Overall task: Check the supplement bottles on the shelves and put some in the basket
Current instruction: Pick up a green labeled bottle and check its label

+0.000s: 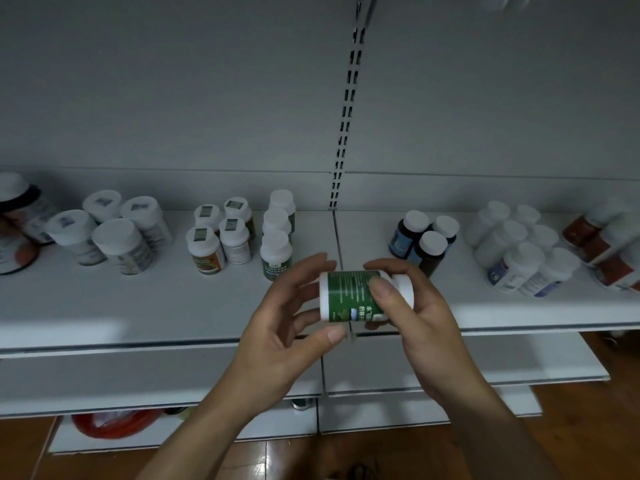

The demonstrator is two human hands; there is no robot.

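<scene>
A white bottle with a green label (346, 296) lies on its side in front of the shelf, cap to the right. My right hand (422, 313) grips it, thumb across the label and fingers round the cap end. My left hand (294, 320) is at the bottle's base end with loosely spread fingers, thumb under it. On the white shelf (138, 306) behind stand three more green-label bottles (275, 252) in a row. No basket is in view.
Other bottle groups stand on the shelf: large white ones (117, 233) at left, orange-label ones (218, 237), dark ones (424, 242), white-blue ones (519, 251) and red-label ones (606, 247) at right. Lower shelves hold a red object (114, 422). Wooden floor lies below.
</scene>
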